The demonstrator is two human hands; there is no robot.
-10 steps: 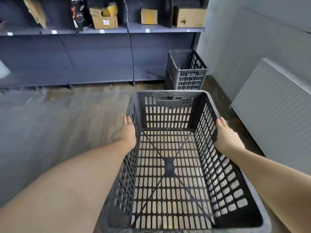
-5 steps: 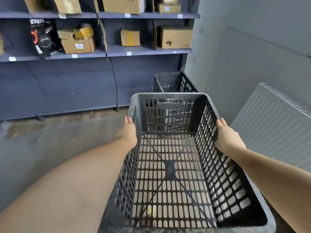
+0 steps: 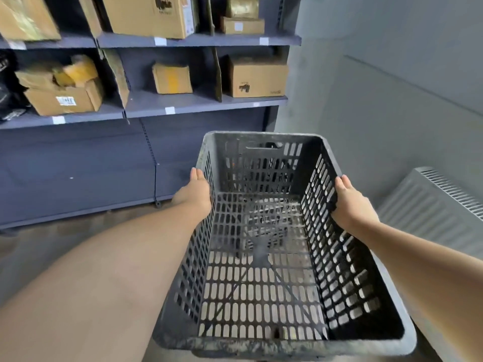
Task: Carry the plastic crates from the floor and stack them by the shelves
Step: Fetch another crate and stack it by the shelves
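Note:
I hold an empty black slotted plastic crate (image 3: 264, 291) in front of me, raised off the floor. My left hand (image 3: 194, 194) grips its left long rim and my right hand (image 3: 351, 205) grips its right long rim. The dark grey shelves (image 3: 198, 104) stand straight ahead, close behind the crate's far wall. The black crate that stood on the floor by the shelves' right end is hidden behind and below the one I carry; only dark shapes show through the slots.
Cardboard boxes (image 3: 257, 77) sit on the two shelf levels, and a black bag (image 3: 7, 97) lies at the far left. A grey wall (image 3: 379, 87) closes the right side, with a white radiator (image 3: 433, 207) low on it. Brown wooden floor (image 3: 39, 252) lies to my left.
The crate has risen and moved toward the shelves. The view has tilted up, so the upper shelves show more and the crate on the floor has gone out of sight behind the carried one.

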